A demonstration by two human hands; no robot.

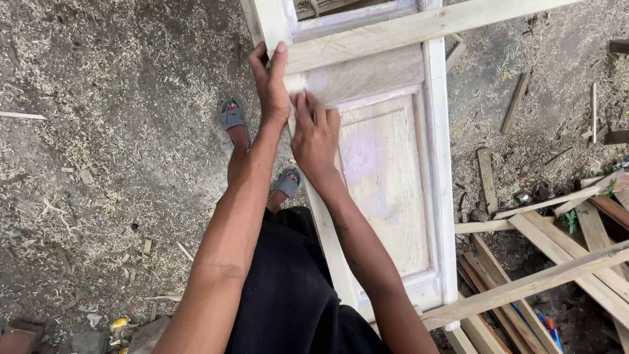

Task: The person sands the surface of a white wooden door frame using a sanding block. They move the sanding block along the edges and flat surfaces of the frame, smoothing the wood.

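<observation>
A pale wooden panelled door lies flat in front of me, raised off the ground. My left hand rests on its left stile, fingers stretched over the edge. My right hand presses flat on the door's cross rail beside the left one, fingers together; whether something small is under the palm I cannot tell. My feet in grey sandals stand on the ground left of the door.
A long wooden batten crosses above the door at the top. Several loose planks and battens lie piled at the right. Sawdust and wood shavings cover the dirt ground at the left.
</observation>
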